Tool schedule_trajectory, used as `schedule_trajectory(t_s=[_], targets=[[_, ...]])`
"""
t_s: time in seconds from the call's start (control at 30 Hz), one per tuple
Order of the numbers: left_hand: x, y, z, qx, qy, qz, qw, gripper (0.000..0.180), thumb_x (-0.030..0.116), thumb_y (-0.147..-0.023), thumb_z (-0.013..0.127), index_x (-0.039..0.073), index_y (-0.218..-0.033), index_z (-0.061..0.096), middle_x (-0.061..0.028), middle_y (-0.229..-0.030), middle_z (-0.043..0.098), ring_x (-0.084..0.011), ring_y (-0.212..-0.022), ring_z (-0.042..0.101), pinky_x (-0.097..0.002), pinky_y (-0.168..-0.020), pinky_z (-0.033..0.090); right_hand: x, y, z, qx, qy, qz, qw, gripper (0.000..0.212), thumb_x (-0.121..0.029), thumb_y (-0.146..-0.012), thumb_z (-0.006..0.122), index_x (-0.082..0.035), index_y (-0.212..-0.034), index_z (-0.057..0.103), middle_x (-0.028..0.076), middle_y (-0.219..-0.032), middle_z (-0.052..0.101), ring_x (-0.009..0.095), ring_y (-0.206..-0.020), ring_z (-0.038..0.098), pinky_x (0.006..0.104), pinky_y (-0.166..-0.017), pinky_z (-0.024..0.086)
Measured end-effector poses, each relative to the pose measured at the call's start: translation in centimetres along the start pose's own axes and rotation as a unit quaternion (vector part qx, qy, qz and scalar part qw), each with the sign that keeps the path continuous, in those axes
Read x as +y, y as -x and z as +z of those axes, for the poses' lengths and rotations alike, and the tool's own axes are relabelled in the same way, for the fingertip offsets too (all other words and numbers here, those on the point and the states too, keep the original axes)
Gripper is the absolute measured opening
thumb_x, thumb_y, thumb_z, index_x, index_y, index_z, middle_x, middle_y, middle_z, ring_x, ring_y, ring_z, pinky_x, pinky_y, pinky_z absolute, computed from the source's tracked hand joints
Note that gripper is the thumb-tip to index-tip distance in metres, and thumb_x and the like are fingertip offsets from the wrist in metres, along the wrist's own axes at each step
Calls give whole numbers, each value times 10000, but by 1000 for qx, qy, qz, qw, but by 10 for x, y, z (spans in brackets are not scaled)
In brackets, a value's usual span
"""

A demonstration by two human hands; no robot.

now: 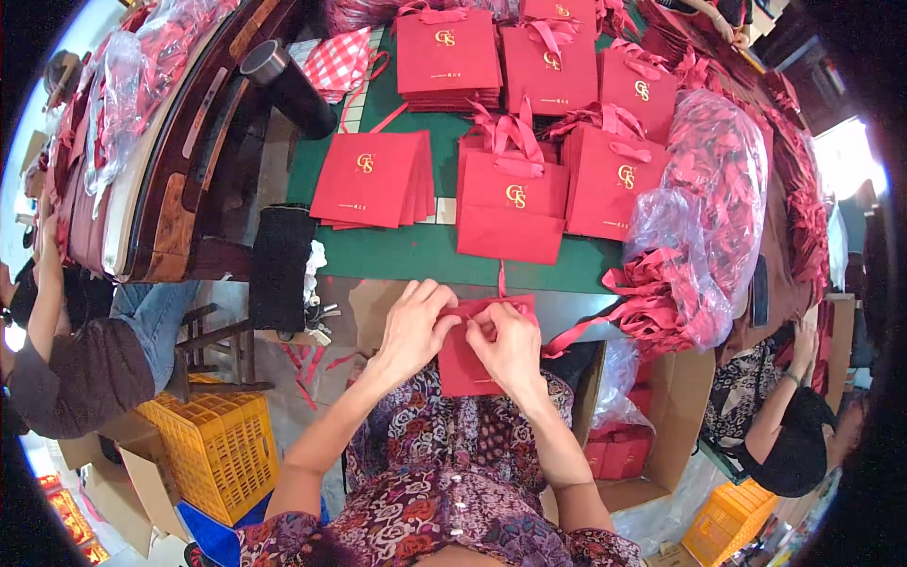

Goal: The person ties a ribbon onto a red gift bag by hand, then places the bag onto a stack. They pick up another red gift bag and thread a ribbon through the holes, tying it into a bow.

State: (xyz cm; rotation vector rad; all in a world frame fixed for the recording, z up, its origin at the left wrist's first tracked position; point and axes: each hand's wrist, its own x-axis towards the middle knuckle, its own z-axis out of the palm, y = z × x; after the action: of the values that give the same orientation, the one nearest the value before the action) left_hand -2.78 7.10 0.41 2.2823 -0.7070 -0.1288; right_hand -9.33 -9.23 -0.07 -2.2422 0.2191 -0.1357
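Just off the table's near edge, a small red paper gift bag (463, 370) is held between my two hands. My left hand (416, 326) pinches the bag's upper left edge with thumb and fingers. Over its upper part my right hand (507, 348) is closed, fingertips pressed together at the bag. What lies right under those fingertips is hidden. A red ribbon (502, 278) rises from behind the right hand toward the table. Closest beyond my hands is a stack of finished-looking red gift bags (510, 231) with ribbon handles.
More bag stacks (368, 194) cover the green table (378, 255). A clear plastic sack of red ribbons (713, 180) bulges at the right, above a cardboard box (675, 430). A dark thermos (288, 90) stands at the back left. People sit at both sides; a yellow crate (222, 454) is at lower left.
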Motion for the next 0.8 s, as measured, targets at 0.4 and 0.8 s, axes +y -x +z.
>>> schedule_trajectory(t_s=[0.4, 0.8], targets=[[7, 1, -1, -28, 50, -22, 998, 118, -6, -842, 635, 17, -951, 600, -142, -964, 607, -367, -950, 575, -459, -813, 489, -7, -8, -8, -43, -43, 54, 997, 167, -172, -810, 726, -15, -785, 676, 155, -766, 701, 332, -694, 683, 438, -668, 532], [10, -2, -1, -27, 45, -43, 998, 140, -3, -828, 624, 23, -966, 624, -134, -896, 642, -345, -887, 588, -446, -791, 489, -6, -12, -13, -80, -11, 35, 996, 187, -193, -807, 717, -11, -781, 684, 168, -772, 707, 332, -711, 696, 442, -680, 539]])
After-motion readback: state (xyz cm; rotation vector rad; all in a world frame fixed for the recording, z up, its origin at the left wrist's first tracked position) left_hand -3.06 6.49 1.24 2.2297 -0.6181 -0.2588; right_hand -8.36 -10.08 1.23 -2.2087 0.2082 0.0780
